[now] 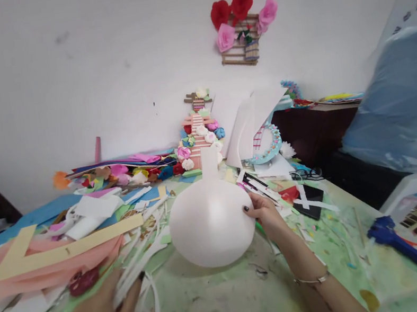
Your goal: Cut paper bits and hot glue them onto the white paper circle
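Observation:
A white, round paper or foam shape with a narrow neck stands upright at the middle of the paint-stained table. My right hand grips its right edge, thumb in front and fingers behind. My left hand lies low at the left, fingers stretched out over a bunch of white paper strips. It touches the strips, and I cannot see a firm hold on them.
Pink and cream paper sheets pile up at left. Coloured sheets and paper flowers lie at the back, beside a stick-and-flower model. A blue glue gun rests at right. A flower craft hangs on the wall.

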{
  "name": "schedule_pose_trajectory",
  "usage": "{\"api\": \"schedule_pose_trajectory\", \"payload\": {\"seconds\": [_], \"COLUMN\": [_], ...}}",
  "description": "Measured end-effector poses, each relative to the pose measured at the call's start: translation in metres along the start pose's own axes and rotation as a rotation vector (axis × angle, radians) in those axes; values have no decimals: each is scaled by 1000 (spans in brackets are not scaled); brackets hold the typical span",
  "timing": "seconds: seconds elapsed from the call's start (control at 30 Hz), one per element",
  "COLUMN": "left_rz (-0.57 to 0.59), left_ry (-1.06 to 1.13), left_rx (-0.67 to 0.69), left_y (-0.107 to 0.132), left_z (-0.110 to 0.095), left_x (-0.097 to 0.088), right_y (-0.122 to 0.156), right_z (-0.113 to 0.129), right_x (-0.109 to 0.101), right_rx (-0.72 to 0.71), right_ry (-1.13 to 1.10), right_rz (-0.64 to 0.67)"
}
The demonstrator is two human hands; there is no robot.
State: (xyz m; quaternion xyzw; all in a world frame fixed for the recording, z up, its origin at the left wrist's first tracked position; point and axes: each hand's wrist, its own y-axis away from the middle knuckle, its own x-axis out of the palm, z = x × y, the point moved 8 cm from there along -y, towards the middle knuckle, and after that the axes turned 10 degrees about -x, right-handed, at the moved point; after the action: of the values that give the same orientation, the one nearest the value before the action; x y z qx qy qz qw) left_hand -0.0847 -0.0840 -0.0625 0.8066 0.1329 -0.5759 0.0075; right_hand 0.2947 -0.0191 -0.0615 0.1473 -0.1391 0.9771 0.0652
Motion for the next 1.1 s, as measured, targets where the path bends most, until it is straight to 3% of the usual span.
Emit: {"api": "schedule_pose_trajectory", "payload": {"seconds": [0.07, 0.1, 0.23, 0.33, 0.47, 0.6, 0.7, 0.83, 0.93, 0.97, 1.03, 1.1], "left_rz": [-65, -22, 215, 237, 131, 50, 40, 135, 122, 109, 190, 488], "left_ry": [-229, -269, -322, -342, -380, -402, -375, -267, -161, 38, 224, 731], "left_rx": [-76, -67, 103, 156, 153, 92, 14, -20, 8, 60, 61, -39], "left_y": [-37, -51, -78, -81, -101, -140, -161, -163, -157, -154, -148, -138], "left_z": [-18, -30, -68, -71, -55, -37, -32, -38, -49, -58, -70, -86], "left_x": [-7, -2, 43, 67, 74, 73, 67, 45, 14, 1, -10, -1], "right_y": [1, 1, 4, 9, 12, 12, 9, 6, 5, 4, 5, 6], "right_z": [-1, -2, -13, -23, -38, -63, -70, -55, -49, -48, -48, -47], "right_x": [-1, -1, -1, 0, 2, 11, 16, 16, 10, 8, 5, 4], "right_rx": [36, 58, 193, 307, 330, 269, 177, 74, 104, 113, 120, 103], "right_ry": [0, 0, -10, 25, 140, 252, 529, 940, 979, 981, 994, 1028], "right_rz": [-30, -43, -32, 25, 107, 172, 241, 302, 322, 331, 345, 359]}}
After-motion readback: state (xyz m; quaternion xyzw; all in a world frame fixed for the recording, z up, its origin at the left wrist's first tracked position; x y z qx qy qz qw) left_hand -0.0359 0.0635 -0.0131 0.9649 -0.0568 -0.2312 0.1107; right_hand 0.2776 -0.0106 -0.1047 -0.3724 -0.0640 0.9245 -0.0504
